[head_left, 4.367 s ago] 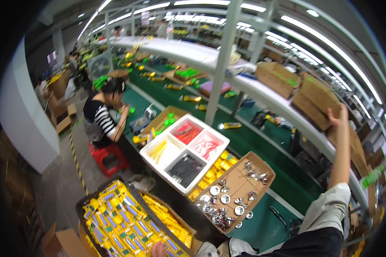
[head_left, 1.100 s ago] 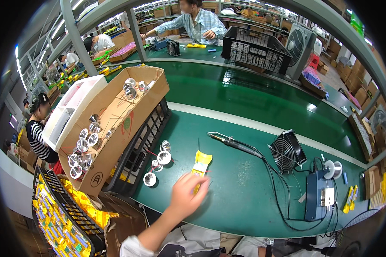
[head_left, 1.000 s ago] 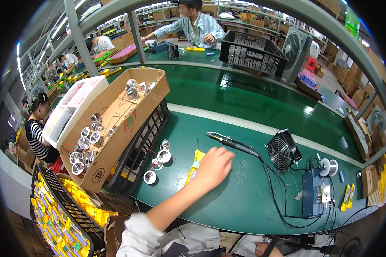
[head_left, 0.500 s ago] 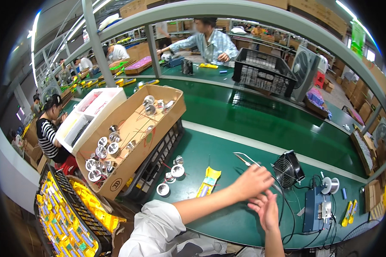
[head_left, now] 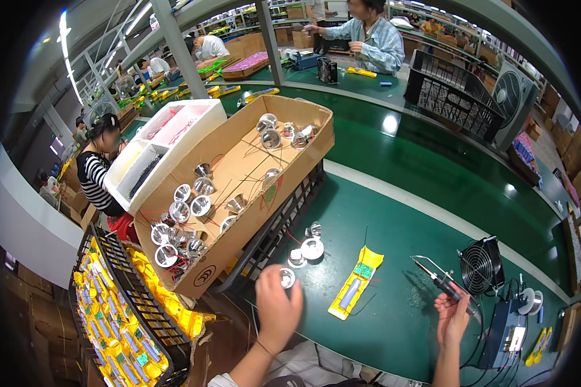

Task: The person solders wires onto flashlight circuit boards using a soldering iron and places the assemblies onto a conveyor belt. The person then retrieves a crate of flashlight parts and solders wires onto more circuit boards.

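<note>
My left hand (head_left: 279, 311) is at the table's near edge, thumb and forefinger apart around a small silver lamp reflector (head_left: 286, 277). Some of its fingertips are hidden, and I see no firm grip. Just beyond lie several more reflectors, including a white-rimmed one (head_left: 312, 249). In my right hand (head_left: 452, 317) is a soldering iron (head_left: 447, 284), held by its black handle with the bare tip pointing up and left. Between the hands lies a yellow torch housing (head_left: 339, 309) holding a blue cylindrical cell (head_left: 350, 293) and a green circuit board (head_left: 364, 271), with thin wires sticking out.
A cardboard box (head_left: 239, 248) of wired reflectors rests on a black crate at left. Below it stands a crate (head_left: 168, 322) of yellow housings. A small black fan (head_left: 481, 267), a blue soldering station (head_left: 502, 329) and a solder spool (head_left: 530, 302) are at right. Co-workers sit beyond.
My left hand has left the soldering iron and swung left to the reflector. The iron is now in my right hand, which was open beside it. The whole view has shifted.
</note>
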A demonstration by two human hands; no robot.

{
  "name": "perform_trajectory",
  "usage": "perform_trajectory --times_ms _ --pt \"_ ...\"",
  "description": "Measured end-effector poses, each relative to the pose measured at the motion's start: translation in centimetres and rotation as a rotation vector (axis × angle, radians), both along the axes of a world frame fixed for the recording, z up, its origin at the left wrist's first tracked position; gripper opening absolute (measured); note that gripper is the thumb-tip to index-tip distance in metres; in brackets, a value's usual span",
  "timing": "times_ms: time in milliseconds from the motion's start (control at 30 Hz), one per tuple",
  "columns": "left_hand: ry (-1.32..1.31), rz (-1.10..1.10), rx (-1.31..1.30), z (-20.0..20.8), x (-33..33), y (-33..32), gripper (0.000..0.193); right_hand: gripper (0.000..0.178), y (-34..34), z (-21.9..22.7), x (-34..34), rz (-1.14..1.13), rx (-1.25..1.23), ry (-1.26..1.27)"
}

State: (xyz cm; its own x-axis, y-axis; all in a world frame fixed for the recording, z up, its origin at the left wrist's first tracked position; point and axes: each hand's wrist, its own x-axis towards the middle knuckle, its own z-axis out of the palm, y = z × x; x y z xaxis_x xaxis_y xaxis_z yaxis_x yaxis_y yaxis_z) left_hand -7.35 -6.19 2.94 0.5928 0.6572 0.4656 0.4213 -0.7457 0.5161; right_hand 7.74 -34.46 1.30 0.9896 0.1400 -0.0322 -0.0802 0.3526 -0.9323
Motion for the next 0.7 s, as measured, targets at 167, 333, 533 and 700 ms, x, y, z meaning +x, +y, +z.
perform_trajectory --times_ms 167,333,533,700 --pt "0.227 0.054 -0.165 -1.4 0.9 1.5 0.054 0.028 -0.2 -1.8 1.7 0.01 -0.05 -0.001" --pt "0.043 0.13 -0.319 -3.0 -1.9 0.7 0.028 0.028 -0.7 -2.1 1.1 0.039 -0.02 -0.006" --pt "-0.303 -0.179 -0.46 -3.1 -2.9 -4.5 0.02 0.028 -2.9 -1.9 1.0 -0.065 -0.03 -0.155" --pt "0.081 -0.226 -0.317 -0.5 5.2 -5.3 0.034 0.025 -3.3 -1.7 0.5 -0.209 -0.063 -0.353"
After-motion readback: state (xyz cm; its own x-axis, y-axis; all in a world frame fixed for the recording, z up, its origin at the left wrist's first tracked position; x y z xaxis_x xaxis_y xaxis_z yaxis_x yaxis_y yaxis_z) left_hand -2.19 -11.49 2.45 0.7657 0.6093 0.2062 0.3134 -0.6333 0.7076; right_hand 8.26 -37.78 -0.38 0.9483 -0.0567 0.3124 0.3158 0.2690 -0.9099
